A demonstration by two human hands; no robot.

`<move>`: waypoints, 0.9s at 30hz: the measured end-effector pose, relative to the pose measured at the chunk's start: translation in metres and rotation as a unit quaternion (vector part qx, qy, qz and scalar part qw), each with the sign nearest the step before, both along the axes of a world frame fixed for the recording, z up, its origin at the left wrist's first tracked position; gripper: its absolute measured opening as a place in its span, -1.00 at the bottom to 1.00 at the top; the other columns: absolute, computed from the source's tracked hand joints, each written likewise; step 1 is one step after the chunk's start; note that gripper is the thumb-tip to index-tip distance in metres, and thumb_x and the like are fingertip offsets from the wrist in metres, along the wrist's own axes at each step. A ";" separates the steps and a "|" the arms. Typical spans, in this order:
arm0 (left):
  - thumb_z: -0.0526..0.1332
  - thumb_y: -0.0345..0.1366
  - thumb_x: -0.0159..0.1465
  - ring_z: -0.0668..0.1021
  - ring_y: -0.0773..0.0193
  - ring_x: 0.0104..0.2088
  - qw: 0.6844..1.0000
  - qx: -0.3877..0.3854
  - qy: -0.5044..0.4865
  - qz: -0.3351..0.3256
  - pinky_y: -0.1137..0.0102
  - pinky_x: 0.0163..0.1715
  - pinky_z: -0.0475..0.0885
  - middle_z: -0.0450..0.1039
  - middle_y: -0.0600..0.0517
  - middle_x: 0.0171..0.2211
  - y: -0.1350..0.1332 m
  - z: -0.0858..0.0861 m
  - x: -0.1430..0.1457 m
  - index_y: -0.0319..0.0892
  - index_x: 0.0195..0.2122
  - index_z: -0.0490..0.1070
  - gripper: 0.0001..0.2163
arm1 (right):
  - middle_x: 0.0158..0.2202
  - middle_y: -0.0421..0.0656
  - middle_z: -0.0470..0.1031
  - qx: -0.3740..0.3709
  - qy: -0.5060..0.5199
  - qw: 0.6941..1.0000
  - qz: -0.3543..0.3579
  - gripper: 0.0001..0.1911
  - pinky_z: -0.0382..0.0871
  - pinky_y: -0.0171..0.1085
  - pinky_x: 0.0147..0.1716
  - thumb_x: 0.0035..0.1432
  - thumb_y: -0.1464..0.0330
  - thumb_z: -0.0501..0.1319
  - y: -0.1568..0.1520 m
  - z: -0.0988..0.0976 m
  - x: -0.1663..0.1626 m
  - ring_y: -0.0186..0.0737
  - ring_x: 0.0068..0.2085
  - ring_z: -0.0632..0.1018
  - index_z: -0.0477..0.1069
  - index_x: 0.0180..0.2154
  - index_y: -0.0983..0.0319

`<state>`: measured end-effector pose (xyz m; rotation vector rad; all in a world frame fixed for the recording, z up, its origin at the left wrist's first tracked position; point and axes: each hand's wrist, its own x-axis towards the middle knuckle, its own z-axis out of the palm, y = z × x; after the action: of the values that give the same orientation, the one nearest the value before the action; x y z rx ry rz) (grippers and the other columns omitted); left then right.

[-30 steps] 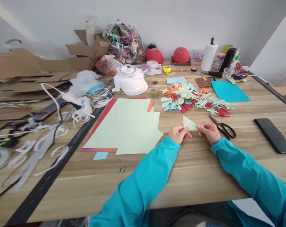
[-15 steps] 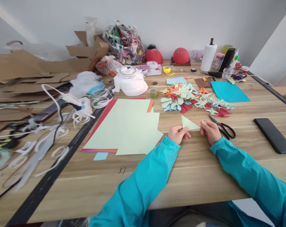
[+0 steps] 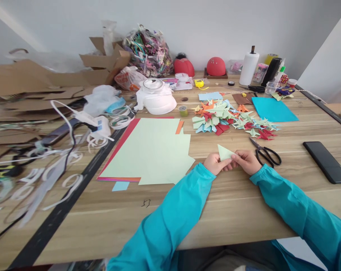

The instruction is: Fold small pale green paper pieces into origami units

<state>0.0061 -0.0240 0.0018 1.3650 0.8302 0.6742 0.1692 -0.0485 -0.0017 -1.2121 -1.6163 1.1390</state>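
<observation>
A small triangle of folded pale green paper (image 3: 224,152) is held up between both hands, just over the table. My left hand (image 3: 215,164) pinches its lower left part, thumb in front. My right hand (image 3: 246,161) grips the lower right side, its thumb and fingers close against the left fingertips. The paper's bottom edge is partly hidden by the fingers. Black-handled scissors (image 3: 268,154) lie right beside my right hand. Beyond the hands is a heap of folded paper cranes (image 3: 215,114) in green, red, orange and blue.
Left of my hands lies a stack of coloured sheets (image 3: 148,150), pale green on top. A dark phone (image 3: 327,162) rests at the right, a blue sheet (image 3: 274,109) behind it. A thread spool (image 3: 183,110) stands near the stack. Cables and paper strips (image 3: 64,180) clutter the left.
My right hand has moved left along the triangle, from its right tip to close beside my left hand. The paper sits slightly lower, and its right corner is now covered by fingers.
</observation>
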 end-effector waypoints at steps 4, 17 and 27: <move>0.23 -0.17 0.02 0.41 0.44 -0.65 0.999 0.018 -0.011 -0.026 0.55 -0.67 0.28 0.45 -0.01 -0.63 -0.001 0.003 0.001 -0.29 -0.59 0.42 -0.75 | -0.63 -0.22 0.33 0.023 -0.043 0.998 0.028 -0.59 0.20 -0.38 -0.55 0.06 0.08 0.11 -0.003 0.004 -0.003 -0.41 -0.56 0.32 0.31 -0.59 0.27; 0.19 -0.22 0.05 0.37 0.44 -0.70 0.995 0.083 0.021 -0.049 0.53 -0.65 0.24 0.36 0.05 -0.75 -0.001 0.005 -0.004 -0.24 -0.73 0.35 -0.72 | -0.64 -0.21 0.33 0.018 -0.054 0.995 0.086 -0.55 0.17 -0.38 -0.55 0.09 0.08 0.07 -0.003 0.009 -0.002 -0.40 -0.58 0.29 0.32 -0.62 0.27; 0.28 -0.07 -0.06 0.31 0.45 -0.76 1.000 0.025 -0.003 -0.008 0.51 -0.71 0.20 0.24 0.11 -0.82 0.002 -0.003 -0.001 -0.25 -0.69 0.32 -0.67 | -0.65 -0.19 0.36 -0.018 0.001 0.997 0.075 -0.51 0.23 -0.35 -0.51 0.07 0.04 0.07 -0.001 0.007 -0.001 -0.37 -0.56 0.34 0.34 -0.66 0.27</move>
<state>0.0048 -0.0223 -0.0010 1.4130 0.8013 0.6907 0.1682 -0.0497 0.0056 -1.1268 -1.7159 1.2678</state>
